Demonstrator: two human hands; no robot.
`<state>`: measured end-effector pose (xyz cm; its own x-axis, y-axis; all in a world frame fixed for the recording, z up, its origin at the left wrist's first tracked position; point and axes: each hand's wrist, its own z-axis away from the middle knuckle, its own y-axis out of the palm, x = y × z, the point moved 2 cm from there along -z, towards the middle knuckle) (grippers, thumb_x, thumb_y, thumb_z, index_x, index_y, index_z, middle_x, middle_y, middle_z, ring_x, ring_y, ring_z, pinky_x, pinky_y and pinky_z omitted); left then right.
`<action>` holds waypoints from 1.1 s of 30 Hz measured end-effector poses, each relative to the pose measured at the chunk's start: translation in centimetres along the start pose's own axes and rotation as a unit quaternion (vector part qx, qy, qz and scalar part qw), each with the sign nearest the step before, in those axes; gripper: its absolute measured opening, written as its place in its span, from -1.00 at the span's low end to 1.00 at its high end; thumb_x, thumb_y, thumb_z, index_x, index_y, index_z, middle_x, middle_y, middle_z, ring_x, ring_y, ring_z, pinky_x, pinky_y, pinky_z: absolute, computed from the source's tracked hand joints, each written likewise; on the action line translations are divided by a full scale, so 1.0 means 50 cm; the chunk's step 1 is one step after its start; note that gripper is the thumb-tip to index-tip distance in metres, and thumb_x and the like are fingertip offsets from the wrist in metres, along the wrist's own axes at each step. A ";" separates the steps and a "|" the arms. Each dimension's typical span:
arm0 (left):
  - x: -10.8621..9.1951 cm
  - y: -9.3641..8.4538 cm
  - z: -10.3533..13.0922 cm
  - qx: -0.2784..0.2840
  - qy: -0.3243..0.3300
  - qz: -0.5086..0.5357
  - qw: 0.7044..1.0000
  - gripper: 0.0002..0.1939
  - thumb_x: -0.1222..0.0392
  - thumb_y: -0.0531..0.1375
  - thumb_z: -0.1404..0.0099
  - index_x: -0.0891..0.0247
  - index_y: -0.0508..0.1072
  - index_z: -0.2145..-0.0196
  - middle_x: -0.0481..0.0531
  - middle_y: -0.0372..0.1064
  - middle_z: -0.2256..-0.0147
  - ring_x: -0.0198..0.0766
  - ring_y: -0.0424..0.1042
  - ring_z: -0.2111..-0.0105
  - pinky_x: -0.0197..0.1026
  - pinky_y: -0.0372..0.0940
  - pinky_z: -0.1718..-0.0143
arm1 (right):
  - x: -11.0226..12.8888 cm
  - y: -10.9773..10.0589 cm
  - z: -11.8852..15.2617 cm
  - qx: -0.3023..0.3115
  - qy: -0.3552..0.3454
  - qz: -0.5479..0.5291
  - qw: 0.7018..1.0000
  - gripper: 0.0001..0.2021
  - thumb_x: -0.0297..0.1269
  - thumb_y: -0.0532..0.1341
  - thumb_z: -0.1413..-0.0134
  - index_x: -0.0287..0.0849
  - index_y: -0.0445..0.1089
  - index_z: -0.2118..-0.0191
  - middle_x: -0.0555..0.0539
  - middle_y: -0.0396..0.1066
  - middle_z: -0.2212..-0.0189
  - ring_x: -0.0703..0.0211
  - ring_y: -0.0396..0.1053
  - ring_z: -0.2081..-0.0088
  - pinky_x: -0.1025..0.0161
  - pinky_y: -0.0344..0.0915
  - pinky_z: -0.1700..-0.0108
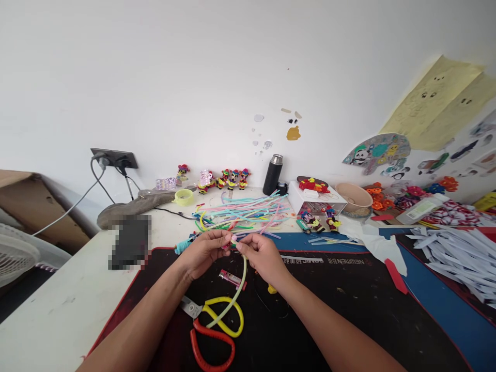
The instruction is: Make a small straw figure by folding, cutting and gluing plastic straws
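Both hands meet above the black mat (329, 310), fingertips nearly touching. My left hand (205, 251) pinches a small pink and white piece (233, 240) with some green on it. My right hand (261, 257) is closed on the same small piece from the other side; its finer details are hidden by the fingers. From there a pale yellow-green strip (241, 284) curves down over the scissors (213, 330), which have one yellow and one red handle. A pink lighter (231, 279) lies on the mat just below the hands.
Behind the hands lie many pastel strips (248, 209). Small colourful figures (232, 178), a black bottle (273, 174) and a white box (315, 199) stand near the wall. White paper strips (457, 258) are piled at right; a fan (17, 253) is at left.
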<state>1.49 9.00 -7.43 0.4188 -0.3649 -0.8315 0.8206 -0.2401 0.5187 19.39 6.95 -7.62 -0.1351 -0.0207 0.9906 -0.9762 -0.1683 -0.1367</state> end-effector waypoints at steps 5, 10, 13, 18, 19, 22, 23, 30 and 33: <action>-0.030 -0.018 -0.004 -0.122 0.132 0.011 0.984 -0.62 0.04 0.60 0.10 0.31 0.62 0.42 -0.04 0.47 0.42 -0.38 0.36 0.44 -0.31 0.34 0.34 | 0.011 0.007 -0.002 -0.028 -0.002 -0.016 0.999 -0.62 0.11 0.35 -0.08 -0.14 0.41 0.30 0.16 0.15 0.65 0.32 0.07 0.65 0.33 0.00 0.58; -0.072 -0.041 0.010 -0.223 0.278 0.037 0.934 -0.57 -0.03 0.60 0.15 0.25 0.63 0.40 -0.07 0.49 0.35 -0.37 0.37 0.38 -0.33 0.30 0.28 | 0.024 0.023 0.008 0.007 -0.007 -0.017 1.000 -0.60 0.15 0.35 -0.08 -0.14 0.44 0.32 0.14 0.18 0.64 0.33 0.08 0.64 0.33 0.00 0.59; -0.074 -0.037 0.018 -0.215 0.284 -0.024 0.934 -0.60 -0.06 0.57 0.06 0.25 0.63 0.38 -0.06 0.49 0.37 -0.35 0.35 0.39 -0.30 0.29 0.27 | 0.038 0.038 0.007 0.027 -0.016 -0.019 0.999 -0.58 0.16 0.33 -0.11 -0.16 0.50 0.27 0.12 0.20 0.63 0.32 0.10 0.64 0.33 0.01 0.59; -0.054 -0.008 0.039 -0.185 0.245 -0.054 0.950 -0.63 -0.07 0.54 0.00 0.22 0.63 0.36 -0.04 0.51 0.37 -0.30 0.36 0.37 -0.27 0.29 0.26 | 0.062 0.061 0.002 0.056 -0.038 -0.040 0.997 -0.61 0.10 0.30 -0.17 -0.16 0.55 0.14 0.15 0.18 0.66 0.32 0.11 0.65 0.34 0.04 0.57; -0.050 -0.002 0.044 -0.179 0.237 -0.054 0.953 -0.63 -0.07 0.54 0.00 0.23 0.63 0.36 -0.03 0.51 0.36 -0.29 0.36 0.37 -0.27 0.29 0.25 | 0.066 0.062 0.001 0.057 -0.039 -0.042 0.997 -0.61 0.08 0.30 -0.19 -0.17 0.54 0.12 0.16 0.17 0.68 0.32 0.10 0.65 0.34 0.05 0.57; -0.043 0.013 0.057 -0.168 0.216 -0.056 0.960 -0.61 -0.08 0.56 0.04 0.23 0.63 0.37 -0.02 0.50 0.35 -0.27 0.37 0.34 -0.27 0.30 0.23 | 0.080 0.056 0.004 0.044 -0.036 -0.048 0.997 -0.60 0.06 0.29 -0.18 -0.19 0.53 0.10 0.18 0.15 0.69 0.33 0.09 0.66 0.35 0.04 0.57; -0.042 0.016 0.061 -0.169 0.214 -0.059 0.960 -0.60 -0.09 0.56 0.04 0.24 0.63 0.38 -0.02 0.50 0.35 -0.26 0.37 0.34 -0.27 0.30 0.23 | 0.085 0.053 0.006 0.039 -0.035 -0.052 0.997 -0.60 0.06 0.29 -0.17 -0.20 0.52 0.10 0.18 0.15 0.69 0.33 0.09 0.66 0.35 0.03 0.57; -0.042 0.037 0.078 -0.172 0.249 -0.140 0.943 -0.68 -0.08 0.49 -0.09 0.19 0.62 0.33 0.01 0.54 0.30 -0.16 0.41 0.24 -0.22 0.31 0.14 | 0.093 0.041 0.016 0.032 -0.040 -0.064 0.997 -0.61 0.05 0.31 -0.15 -0.19 0.50 0.12 0.19 0.14 0.70 0.33 0.07 0.66 0.35 0.01 0.59; -0.038 0.050 0.083 -0.155 0.252 -0.169 0.940 -0.72 -0.06 0.46 -0.15 0.18 0.63 0.31 0.01 0.55 0.29 -0.13 0.43 0.20 -0.20 0.30 0.10 | 0.095 0.040 0.019 0.031 -0.048 -0.070 0.996 -0.62 0.05 0.31 -0.16 -0.18 0.50 0.12 0.18 0.15 0.69 0.34 0.08 0.66 0.35 0.01 0.59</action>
<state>1.14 5.37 -3.70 0.1808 0.1759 -0.9677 0.9811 0.0365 0.1899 16.97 5.56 -3.19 0.0222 -0.0864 0.9960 -0.9714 -0.2373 0.0010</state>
